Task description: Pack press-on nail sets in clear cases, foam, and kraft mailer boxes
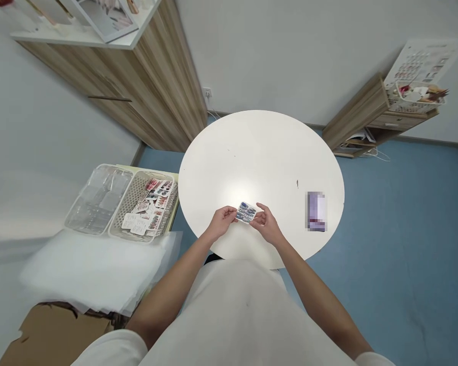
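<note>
A small card [246,212] with rows of blue and silvery nail-shaped pieces is held above the near part of the round white table [259,152]. My left hand [223,221] pinches the card's left edge between thumb and fingers. At the card's right edge is my right hand [265,223], its thumb side by the lower right corner and its index finger raised near the upper right corner. The fingers of my right hand curl around that side of the card.
A pixelated purple item [316,211] lies on the table's right side. At left stand a white basket [118,223] of similar cards and a bin [70,213] of clear packages, above white sheets [99,269]. Wooden cabinets [164,76] rise behind, with a cardboard box [53,338] lower left.
</note>
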{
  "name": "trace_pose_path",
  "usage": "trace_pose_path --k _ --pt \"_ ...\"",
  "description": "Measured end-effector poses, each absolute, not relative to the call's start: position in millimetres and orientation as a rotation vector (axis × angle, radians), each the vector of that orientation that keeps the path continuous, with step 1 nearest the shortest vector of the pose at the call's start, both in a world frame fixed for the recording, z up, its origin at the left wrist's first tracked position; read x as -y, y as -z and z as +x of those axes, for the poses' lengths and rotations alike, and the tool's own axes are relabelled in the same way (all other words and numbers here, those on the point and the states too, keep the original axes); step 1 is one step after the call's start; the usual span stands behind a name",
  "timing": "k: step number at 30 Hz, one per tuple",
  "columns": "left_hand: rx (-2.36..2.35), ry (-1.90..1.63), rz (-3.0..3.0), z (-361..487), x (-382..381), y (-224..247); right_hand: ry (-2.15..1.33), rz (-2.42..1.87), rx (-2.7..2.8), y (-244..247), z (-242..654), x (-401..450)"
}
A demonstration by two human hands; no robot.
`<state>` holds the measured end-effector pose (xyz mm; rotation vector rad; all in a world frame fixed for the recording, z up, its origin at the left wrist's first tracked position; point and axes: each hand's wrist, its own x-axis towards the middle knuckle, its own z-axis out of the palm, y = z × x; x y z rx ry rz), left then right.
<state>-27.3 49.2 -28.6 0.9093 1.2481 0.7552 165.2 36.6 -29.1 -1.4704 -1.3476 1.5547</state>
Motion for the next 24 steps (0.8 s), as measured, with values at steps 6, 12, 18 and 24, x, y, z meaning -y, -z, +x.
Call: trace_pose_path --k 6,12,18,24 --pt "-1.239 -0.623 1.162 -90.1 -57.2 42.4 -1.206 -1.31 2.312 20.8 117.4 -54.9" --pt "-1.383 -0.673 1.19 -137.0 -58.5 52.7 -1.063 -1.408 2.502 35.7 62.5 -66.9" --pt "-1.519 -0.712 1.304 -168.1 -31.5 72.5 -1.106 -1.616 2.236 61.7 13.9 -65.8" --pt "-1.65 -0.523 1.61 -184.0 -22.2 95.0 -0.899 -1.706 2.297 83.5 -17.3 -66.8"
